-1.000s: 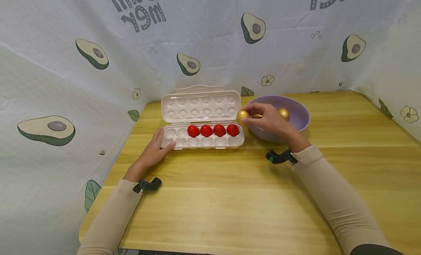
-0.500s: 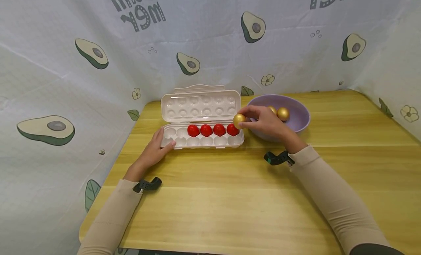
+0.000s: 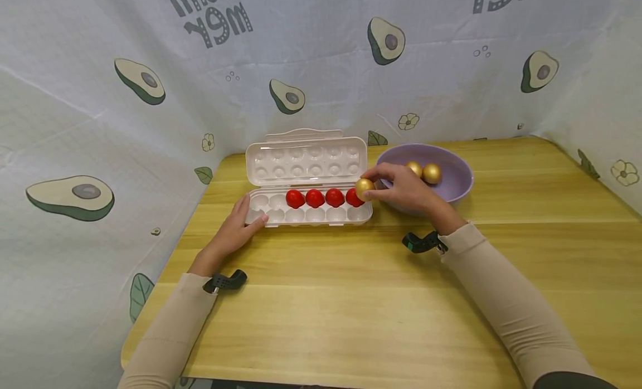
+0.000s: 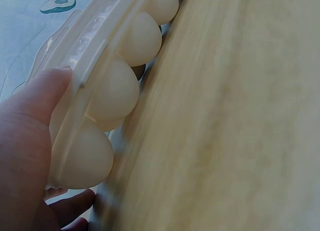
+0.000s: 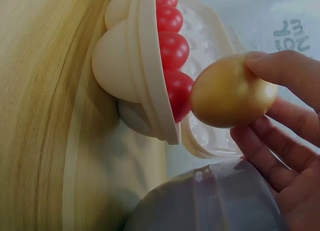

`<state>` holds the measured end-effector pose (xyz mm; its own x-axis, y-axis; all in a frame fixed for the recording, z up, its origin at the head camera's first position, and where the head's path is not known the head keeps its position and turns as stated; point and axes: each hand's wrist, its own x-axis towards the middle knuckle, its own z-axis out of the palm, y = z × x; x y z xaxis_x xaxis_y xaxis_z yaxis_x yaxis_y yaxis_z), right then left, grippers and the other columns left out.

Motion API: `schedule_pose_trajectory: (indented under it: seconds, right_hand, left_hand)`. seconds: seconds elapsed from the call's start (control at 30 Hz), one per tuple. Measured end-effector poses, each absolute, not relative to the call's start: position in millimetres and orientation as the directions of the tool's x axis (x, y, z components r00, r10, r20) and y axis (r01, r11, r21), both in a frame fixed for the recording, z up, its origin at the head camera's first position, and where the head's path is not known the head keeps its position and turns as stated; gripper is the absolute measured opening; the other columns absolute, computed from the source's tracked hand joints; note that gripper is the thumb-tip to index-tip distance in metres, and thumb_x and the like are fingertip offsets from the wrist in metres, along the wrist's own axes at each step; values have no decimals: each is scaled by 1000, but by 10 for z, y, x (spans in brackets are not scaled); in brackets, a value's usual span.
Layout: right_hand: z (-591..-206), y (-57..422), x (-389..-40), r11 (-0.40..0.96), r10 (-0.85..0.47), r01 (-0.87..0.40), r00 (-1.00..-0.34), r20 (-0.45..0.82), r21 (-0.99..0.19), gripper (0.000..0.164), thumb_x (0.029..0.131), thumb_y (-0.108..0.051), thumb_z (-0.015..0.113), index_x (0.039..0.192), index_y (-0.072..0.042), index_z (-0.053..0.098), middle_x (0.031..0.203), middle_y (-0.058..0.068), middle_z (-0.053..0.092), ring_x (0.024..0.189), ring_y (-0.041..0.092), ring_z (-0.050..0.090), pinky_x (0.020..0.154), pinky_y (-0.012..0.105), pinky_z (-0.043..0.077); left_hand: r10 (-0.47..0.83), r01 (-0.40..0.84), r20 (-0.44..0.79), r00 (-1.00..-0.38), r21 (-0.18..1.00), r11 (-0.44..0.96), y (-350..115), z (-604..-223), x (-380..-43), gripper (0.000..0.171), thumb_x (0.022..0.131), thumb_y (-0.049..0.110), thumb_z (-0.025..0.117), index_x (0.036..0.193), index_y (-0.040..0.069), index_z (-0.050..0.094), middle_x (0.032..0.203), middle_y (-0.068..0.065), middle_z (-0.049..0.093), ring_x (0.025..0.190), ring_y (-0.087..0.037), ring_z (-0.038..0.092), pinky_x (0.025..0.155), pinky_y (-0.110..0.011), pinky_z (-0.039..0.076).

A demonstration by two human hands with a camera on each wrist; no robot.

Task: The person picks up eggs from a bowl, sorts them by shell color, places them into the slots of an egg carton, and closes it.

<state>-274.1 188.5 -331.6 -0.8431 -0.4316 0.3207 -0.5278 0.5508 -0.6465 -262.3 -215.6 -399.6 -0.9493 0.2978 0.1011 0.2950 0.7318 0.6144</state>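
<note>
A pale egg carton (image 3: 315, 215) lies with its lid up against the backdrop side. Red eggs (image 3: 314, 198) fill the right part of its back row; the front row's cups hold nothing. My left hand (image 3: 232, 233) grips the carton's left end, its thumb over the front rim (image 4: 47, 91) and the other fingers round the end. Between thumb and fingers, my right hand (image 3: 403, 188) pinches a gold egg (image 5: 230, 93). That egg hangs above the carton's right end, in front of the rightmost red egg (image 5: 179, 93) in the head view.
A purple bowl (image 3: 457, 183) stands just right of the carton, partly under my right hand and forearm. Two more gold eggs (image 3: 432, 174) show inside it. All rest on a wooden table (image 3: 321, 311), with a printed cloth (image 3: 331, 60) hanging behind.
With the gold egg, my right hand has moved a little left and nearer from beside the bowl to over the carton's right end. My left hand has stayed put.
</note>
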Motion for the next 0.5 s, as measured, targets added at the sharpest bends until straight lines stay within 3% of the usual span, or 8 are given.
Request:
schedule_pose_trajectory:
  seconds: [0.5]
  right_hand:
    - [-3348,1888,-2746,578,-499,-542,-826,262,-610,39,72,-37,75,106,-20,65,96,-7,62,84,25,52,74,38,42]
  left_hand:
    - [291,285,91,-952,607,742,-2156,-3990,-2624,89,86,58,44,145,9,-1,150,-8,0,136,-26,5,108,-47,11]
